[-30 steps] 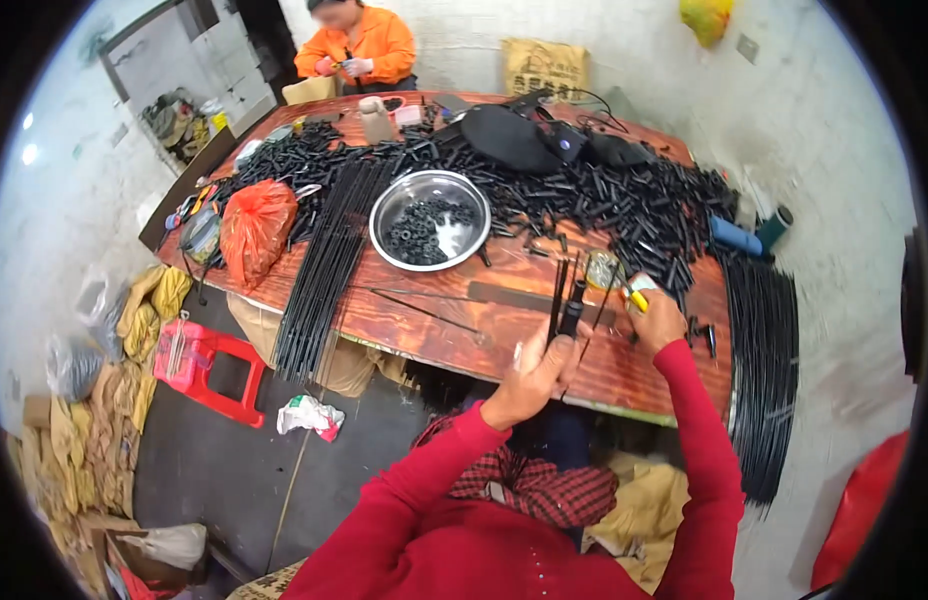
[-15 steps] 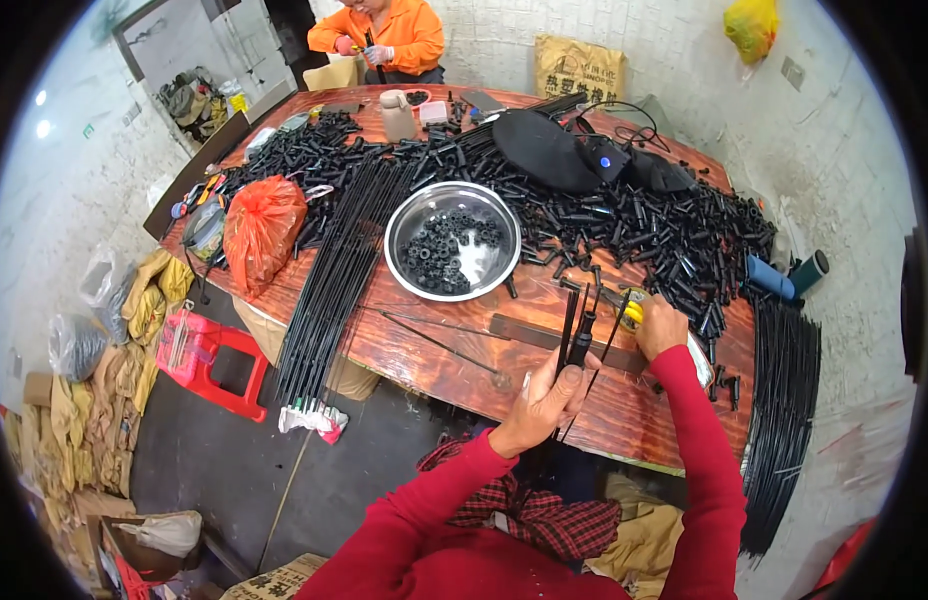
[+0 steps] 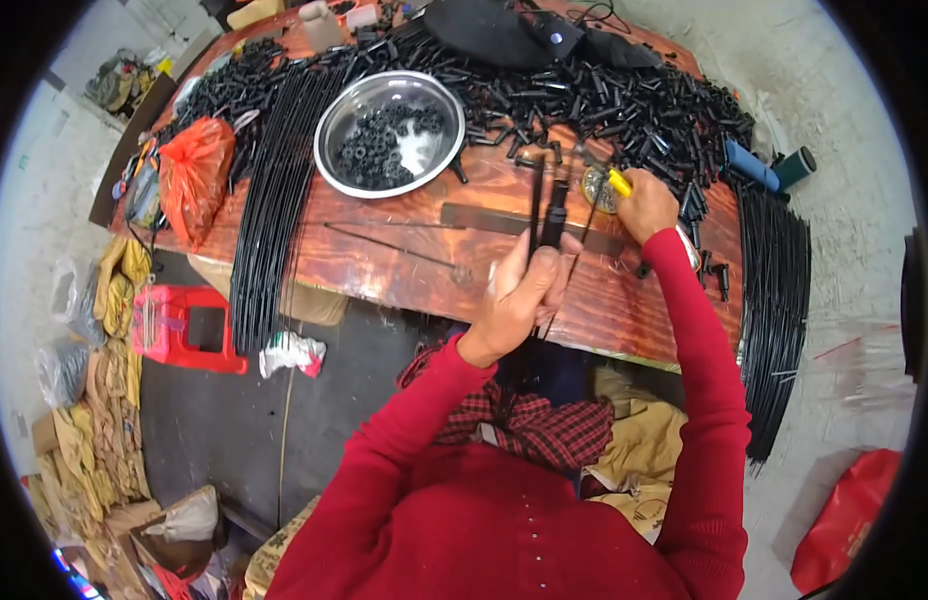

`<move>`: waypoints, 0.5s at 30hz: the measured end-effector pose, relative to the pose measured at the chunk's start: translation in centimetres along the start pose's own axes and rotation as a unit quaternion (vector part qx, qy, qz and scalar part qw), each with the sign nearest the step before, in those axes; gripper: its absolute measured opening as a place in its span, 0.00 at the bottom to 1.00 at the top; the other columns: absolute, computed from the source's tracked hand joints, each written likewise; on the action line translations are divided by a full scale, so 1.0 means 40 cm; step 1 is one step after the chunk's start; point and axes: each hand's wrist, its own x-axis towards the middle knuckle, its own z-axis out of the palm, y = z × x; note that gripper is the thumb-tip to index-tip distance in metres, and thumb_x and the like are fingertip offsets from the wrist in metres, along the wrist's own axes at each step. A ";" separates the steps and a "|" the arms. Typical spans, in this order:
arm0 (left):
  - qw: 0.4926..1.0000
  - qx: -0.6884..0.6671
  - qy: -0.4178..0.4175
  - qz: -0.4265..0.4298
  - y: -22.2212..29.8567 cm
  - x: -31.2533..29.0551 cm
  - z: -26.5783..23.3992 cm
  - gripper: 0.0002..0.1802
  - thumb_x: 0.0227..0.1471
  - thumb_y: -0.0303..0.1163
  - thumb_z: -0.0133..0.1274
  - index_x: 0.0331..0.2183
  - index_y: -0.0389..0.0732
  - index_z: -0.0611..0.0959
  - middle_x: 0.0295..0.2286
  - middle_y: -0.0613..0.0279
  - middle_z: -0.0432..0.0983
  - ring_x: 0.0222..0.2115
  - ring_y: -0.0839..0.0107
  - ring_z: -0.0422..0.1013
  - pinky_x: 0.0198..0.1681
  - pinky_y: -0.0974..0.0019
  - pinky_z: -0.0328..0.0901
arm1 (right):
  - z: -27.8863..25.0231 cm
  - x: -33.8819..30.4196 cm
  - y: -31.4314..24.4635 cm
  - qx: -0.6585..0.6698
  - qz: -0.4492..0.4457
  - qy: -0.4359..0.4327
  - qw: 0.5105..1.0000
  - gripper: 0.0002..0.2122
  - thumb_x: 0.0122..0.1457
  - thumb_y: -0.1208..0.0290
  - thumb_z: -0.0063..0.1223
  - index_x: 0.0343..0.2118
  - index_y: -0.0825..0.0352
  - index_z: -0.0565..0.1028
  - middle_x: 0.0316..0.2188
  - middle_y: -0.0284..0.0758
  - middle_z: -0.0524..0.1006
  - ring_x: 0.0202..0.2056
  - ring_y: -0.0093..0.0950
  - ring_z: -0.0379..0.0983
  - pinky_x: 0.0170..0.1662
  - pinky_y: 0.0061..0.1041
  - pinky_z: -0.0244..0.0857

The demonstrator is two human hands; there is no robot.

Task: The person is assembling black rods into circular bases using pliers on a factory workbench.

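Note:
My left hand point(image 3: 524, 287) is closed around thin black rods and a thicker black tube point(image 3: 555, 215), which point up over the table's near edge. To its right, my right hand point(image 3: 648, 205) is closed on a yellow-handled tool point(image 3: 620, 183), its dark working end blurred and hard to make out. Just left of that hand lies a round yellow-rimmed container point(image 3: 598, 192). A flat dark bar point(image 3: 474, 216) lies on the wooden table point(image 3: 384, 268) behind my left hand. The shiny metal bowl point(image 3: 329, 165) farther left holds many small black rings.
Black tubular parts point(image 3: 624, 110) are heaped across the table's far side. Bundles of long black rods lie at the left point(image 3: 269, 220) and hang over the right edge point(image 3: 774, 300). A red plastic bag point(image 3: 196, 180) sits at the left; a red stool point(image 3: 184, 345) stands on the floor.
The view has tilted down, so the table sits higher and the other person is out of view. Both hands keep their holds; the yellow handle now shows apart from the round container.

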 end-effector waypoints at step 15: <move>0.999 -0.035 -0.033 -0.001 0.012 -0.043 -0.009 0.26 0.66 0.49 0.37 0.50 0.34 0.69 0.20 0.71 0.60 0.16 0.84 0.54 0.19 0.78 0.53 | -0.117 -0.116 -0.054 0.504 0.147 -0.106 0.844 0.09 0.62 0.66 0.51 0.30 0.67 0.74 0.18 0.24 0.67 0.19 0.14 0.60 0.22 0.17 0.55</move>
